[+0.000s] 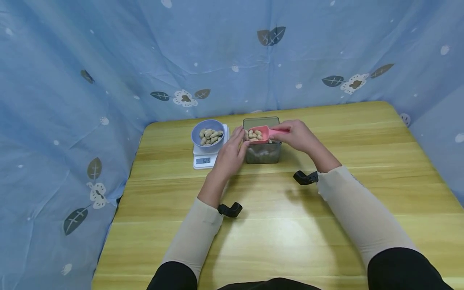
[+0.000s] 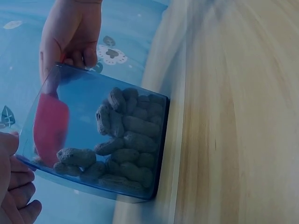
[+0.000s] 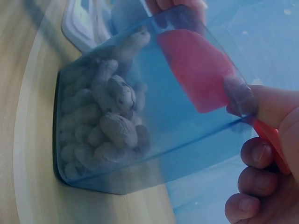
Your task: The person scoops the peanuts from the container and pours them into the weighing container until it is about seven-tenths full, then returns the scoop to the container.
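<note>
My right hand (image 1: 298, 135) grips the handle of a pink scoop (image 1: 266, 133), its bowl carrying several peanuts in shells (image 1: 253, 135). The scoop's bowl is inside the upper part of a clear grey container (image 1: 262, 156), near the rim. Through its wall, the right wrist view shows more peanuts (image 3: 117, 128) heaped at the bottom. With fingers mostly straight, my left hand (image 1: 230, 155) touches the container's left side, thumb by the front corner. Left of that hand, a blue bowl (image 1: 194, 135) of peanuts sits on a white kitchen scale (image 1: 197, 164).
A wooden table (image 1: 268, 233) carries everything, with its far edge just behind the container. Beyond hangs a blue curtain (image 1: 224, 52) with a leaf and flower print. The scale's small display (image 1: 203, 160) is lit and faces me.
</note>
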A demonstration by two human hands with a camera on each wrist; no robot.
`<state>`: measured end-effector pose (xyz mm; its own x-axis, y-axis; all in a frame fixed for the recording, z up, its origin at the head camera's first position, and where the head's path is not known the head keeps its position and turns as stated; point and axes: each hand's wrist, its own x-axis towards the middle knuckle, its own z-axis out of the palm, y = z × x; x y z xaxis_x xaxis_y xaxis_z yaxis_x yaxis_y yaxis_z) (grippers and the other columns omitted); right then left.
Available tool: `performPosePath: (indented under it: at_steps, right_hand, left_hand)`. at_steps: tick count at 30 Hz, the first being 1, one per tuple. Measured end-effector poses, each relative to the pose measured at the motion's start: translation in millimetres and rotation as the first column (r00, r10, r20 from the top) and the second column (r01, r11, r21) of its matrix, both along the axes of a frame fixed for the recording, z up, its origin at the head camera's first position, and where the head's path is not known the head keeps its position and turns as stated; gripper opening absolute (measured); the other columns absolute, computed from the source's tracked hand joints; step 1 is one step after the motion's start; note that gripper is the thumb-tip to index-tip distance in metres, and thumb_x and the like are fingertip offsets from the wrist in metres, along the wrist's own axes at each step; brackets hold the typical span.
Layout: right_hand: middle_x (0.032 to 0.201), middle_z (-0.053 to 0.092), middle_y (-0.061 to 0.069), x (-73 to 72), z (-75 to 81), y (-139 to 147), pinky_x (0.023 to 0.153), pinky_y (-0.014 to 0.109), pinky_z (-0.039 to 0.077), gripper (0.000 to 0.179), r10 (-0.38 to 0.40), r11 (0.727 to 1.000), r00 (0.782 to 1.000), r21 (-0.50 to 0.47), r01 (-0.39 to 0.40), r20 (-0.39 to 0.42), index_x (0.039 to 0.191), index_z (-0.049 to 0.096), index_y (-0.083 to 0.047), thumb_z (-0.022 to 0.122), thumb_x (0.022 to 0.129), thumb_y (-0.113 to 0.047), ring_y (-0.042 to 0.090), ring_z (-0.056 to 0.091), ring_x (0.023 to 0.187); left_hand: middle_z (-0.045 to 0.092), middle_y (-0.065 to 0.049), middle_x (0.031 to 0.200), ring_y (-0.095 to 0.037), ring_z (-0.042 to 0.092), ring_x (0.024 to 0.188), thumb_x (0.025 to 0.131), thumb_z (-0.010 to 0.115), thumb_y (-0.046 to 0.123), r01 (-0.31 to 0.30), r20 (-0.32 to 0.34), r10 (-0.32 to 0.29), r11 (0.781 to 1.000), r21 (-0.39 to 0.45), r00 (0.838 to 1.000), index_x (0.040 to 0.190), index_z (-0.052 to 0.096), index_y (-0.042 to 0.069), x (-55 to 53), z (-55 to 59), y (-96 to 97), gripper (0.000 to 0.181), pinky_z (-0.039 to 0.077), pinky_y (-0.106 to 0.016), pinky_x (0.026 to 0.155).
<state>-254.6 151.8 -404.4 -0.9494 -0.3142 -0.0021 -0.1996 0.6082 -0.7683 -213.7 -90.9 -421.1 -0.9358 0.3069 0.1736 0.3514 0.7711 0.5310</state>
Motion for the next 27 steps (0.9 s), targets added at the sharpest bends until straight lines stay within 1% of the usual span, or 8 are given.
performPosePath:
  at_steps: [6,8,12,16,20,22,24,27]
  right_hand:
    - [0.118,0.065,0.005,4.7,2.7,9,0.076,0.036,0.049,0.049,-0.044,0.997,0.998,-0.066,0.047,0.049,0.116,0.069,-0.018,0.070,0.079,-0.050,0.019,0.058,0.100]
    - [0.121,0.063,0.006,5.4,3.1,13,0.078,0.037,0.049,0.051,-0.053,0.994,0.997,-0.089,0.057,0.052,0.117,0.068,-0.017,0.071,0.078,-0.051,0.020,0.057,0.104]
    - [0.127,0.060,0.007,6.1,3.4,21,0.082,0.039,0.049,0.055,-0.073,0.992,0.996,-0.101,0.078,0.047,0.119,0.067,-0.016,0.071,0.078,-0.052,0.021,0.056,0.109]
    - [0.127,0.060,0.008,6.1,5.2,22,0.080,0.037,0.049,0.054,-0.082,0.991,0.996,-0.102,0.086,0.038,0.120,0.067,-0.017,0.070,0.078,-0.051,0.020,0.056,0.108]
    - [0.126,0.061,0.008,5.5,8.7,19,0.077,0.035,0.048,0.055,-0.087,0.991,0.996,-0.103,0.090,0.028,0.121,0.066,-0.017,0.070,0.078,-0.052,0.020,0.056,0.105]
    - [0.126,0.061,0.007,4.9,10.8,16,0.075,0.034,0.047,0.056,-0.094,0.990,0.995,-0.105,0.096,0.025,0.121,0.066,-0.018,0.069,0.078,-0.053,0.020,0.055,0.104]
    - [0.126,0.060,0.007,4.0,13.1,11,0.071,0.032,0.047,0.057,-0.100,0.989,0.995,-0.111,0.101,0.021,0.122,0.065,-0.019,0.069,0.077,-0.055,0.019,0.055,0.099]
    - [0.125,0.061,0.004,2.6,16.4,0,0.063,0.030,0.045,0.058,-0.110,0.985,0.994,-0.132,0.111,0.020,0.122,0.065,-0.022,0.069,0.076,-0.056,0.019,0.052,0.088]
  left_hand:
    - [0.018,0.006,0.157,-0.011,0.015,0.144,0.101,0.030,0.043,0.002,0.007,-0.002,1.000,0.004,1.000,0.148,0.030,0.011,1.0,0.4,-0.2,0.057,0.021,-0.034,0.117]
    - [0.018,0.007,0.157,-0.011,0.015,0.144,0.101,0.029,0.044,0.000,0.008,0.000,1.000,0.011,1.000,0.148,0.030,0.012,1.2,0.2,-0.6,0.057,0.021,-0.034,0.117]
    - [0.016,0.008,0.157,-0.010,0.015,0.144,0.101,0.027,0.047,-0.001,0.019,0.000,1.000,0.020,1.000,0.149,0.027,0.013,0.9,-0.1,-2.3,0.059,0.020,-0.033,0.117]
    - [0.015,0.009,0.157,-0.011,0.016,0.144,0.100,0.029,0.048,-0.015,0.017,0.014,0.999,0.052,1.000,0.150,0.026,0.015,1.8,-0.2,-9.1,0.059,0.021,-0.035,0.117]
    - [0.013,0.011,0.157,-0.010,0.014,0.144,0.100,0.032,0.046,-0.049,-0.009,0.050,0.995,0.084,0.999,0.150,0.023,0.017,2.9,-0.5,-22.0,0.059,0.023,-0.037,0.117]
    - [0.014,0.008,0.157,-0.011,0.012,0.144,0.100,0.034,0.045,-0.071,-0.041,0.075,0.993,0.099,0.996,0.150,0.024,0.015,2.7,-1.7,-32.0,0.059,0.022,-0.038,0.117]
    - [0.015,0.004,0.158,-0.013,0.012,0.145,0.100,0.034,0.045,-0.108,-0.062,0.115,0.988,0.107,0.991,0.150,0.024,0.013,2.3,-2.9,-44.2,0.060,0.021,-0.040,0.117]
    - [0.016,-0.003,0.158,-0.017,0.013,0.145,0.100,0.037,0.042,-0.189,-0.078,0.198,0.975,0.114,0.977,0.149,0.026,0.009,1.2,-6.1,-65.2,0.060,0.021,-0.043,0.117]
